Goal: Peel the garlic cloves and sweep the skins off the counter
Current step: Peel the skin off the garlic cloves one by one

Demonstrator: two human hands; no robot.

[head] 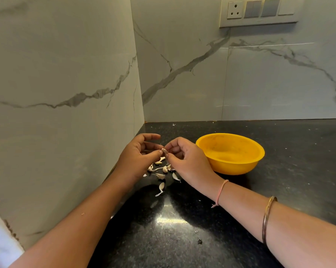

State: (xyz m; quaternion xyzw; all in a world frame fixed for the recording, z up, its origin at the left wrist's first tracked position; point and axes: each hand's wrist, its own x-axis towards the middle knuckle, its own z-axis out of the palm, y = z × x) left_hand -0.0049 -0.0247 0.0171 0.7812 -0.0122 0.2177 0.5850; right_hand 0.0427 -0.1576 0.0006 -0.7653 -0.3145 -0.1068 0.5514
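We count one bangle (267, 215) and one thread (221, 190), both on the right forearm, nearer us than the bowl (231, 167). There is one bowl, yellow, standing on the tabletop (182, 238), which is black speckled stone with a glare patch and a few white flecks. Left of the bowl we count about eight pale garlic pieces (160, 176) lying loose; we cannot tell cloves from skins. Just above them, also left of the bowl, two hands meet. The left hand (138, 153) and right hand (184, 161) both pinch one clove (164, 151) between thumb and fingertips, holding it off the tabletop. Behind the bowl, two marble-look walls (260, 84) form a corner. High above it sits one switch panel (260, 10) with one socket.
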